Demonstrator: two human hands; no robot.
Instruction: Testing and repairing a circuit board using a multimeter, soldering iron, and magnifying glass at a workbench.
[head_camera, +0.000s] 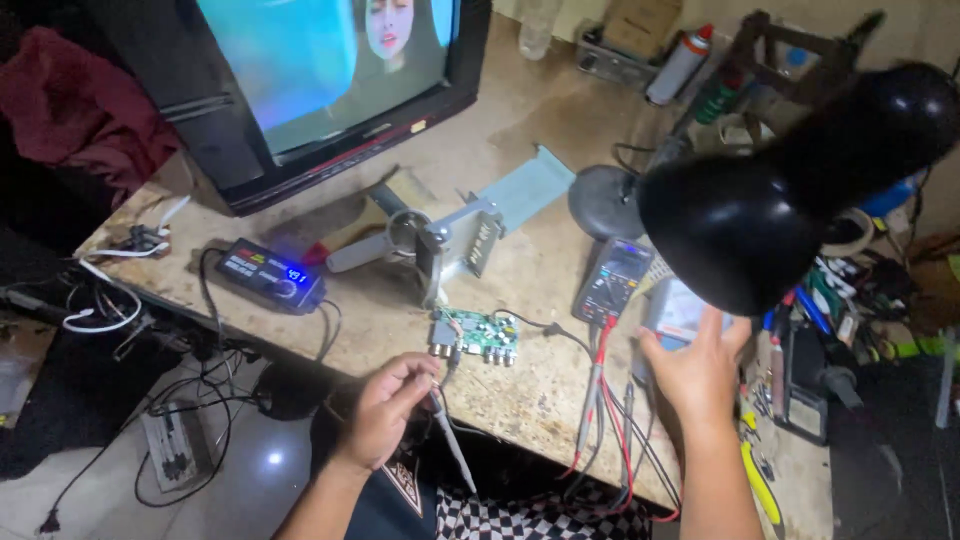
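Probe in one hand, phone under the other, small circuit board between them.

Left hand (385, 405) pinches a thin, light probe (452, 440) near its upper end; the fragile green board (478, 336) lies on the table (540, 270) at its one o'clock, best held by its edges; right hand (695, 370), fingers spread, rests on a phone (680, 310).

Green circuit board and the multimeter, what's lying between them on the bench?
In the head view, only a thin black cable crosses bare benchtop between green circuit board and multimeter.

A worn workbench (540, 380) is carrying a television (300, 90), a small power supply (270, 273), a green circuit board (478, 337) and a multimeter (612, 280). A lamp base (603, 200) is sitting behind them, with spray cans (680, 65) lying near the wall and tools (830, 300) crowding the right end.
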